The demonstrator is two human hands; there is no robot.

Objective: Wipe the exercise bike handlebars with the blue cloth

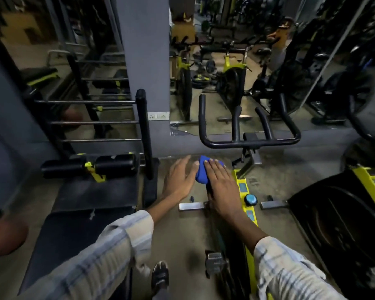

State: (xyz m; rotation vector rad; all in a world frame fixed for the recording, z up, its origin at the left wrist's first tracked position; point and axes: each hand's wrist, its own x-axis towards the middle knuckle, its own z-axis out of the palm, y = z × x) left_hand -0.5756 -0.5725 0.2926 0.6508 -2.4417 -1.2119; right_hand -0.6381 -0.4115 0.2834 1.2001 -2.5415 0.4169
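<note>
The black handlebars [249, 144] of a yellow exercise bike [244, 187] stand ahead of me, with two upright horns and two inner grips. The bunched blue cloth [200, 173] is below and nearer than the bars, to their left, apart from them. My right hand [222, 188] lies over the cloth's right side and holds it; its thumb is hidden beneath. My left hand [179, 180] is beside the cloth with its fingers stretched out and its thumb touching the cloth's left edge.
A black padded bench with foam rollers [89, 167] and a black post [144, 131] stand to the left. A grey pillar [145, 50] and a wall mirror are behind the bike. Another bike's flywheel [342, 213] is on the right. My shoe [160, 276] is on the concrete floor.
</note>
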